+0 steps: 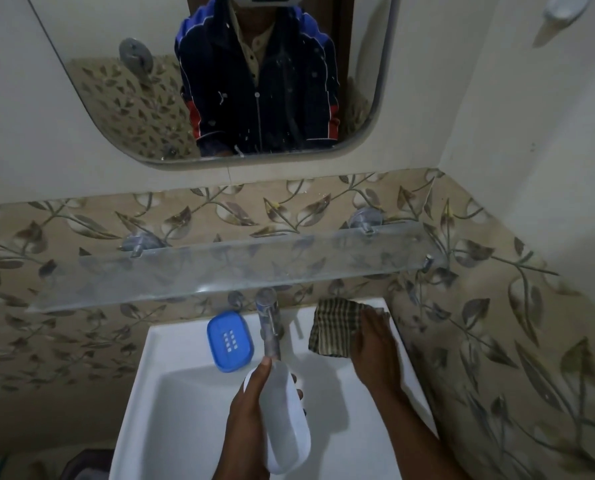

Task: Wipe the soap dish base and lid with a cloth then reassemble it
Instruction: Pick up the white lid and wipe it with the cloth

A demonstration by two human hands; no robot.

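White sink, left hand gripping white base, right hand flat on cloth

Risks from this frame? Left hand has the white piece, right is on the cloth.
1. The white soap dish part is held over the sink basin by the left hand alone; a slip drops it in.
2. The blue slotted part sits at the rim's inner edge and could slide in.
3. The right hand, lifting the checked cloth, could bump the tap.
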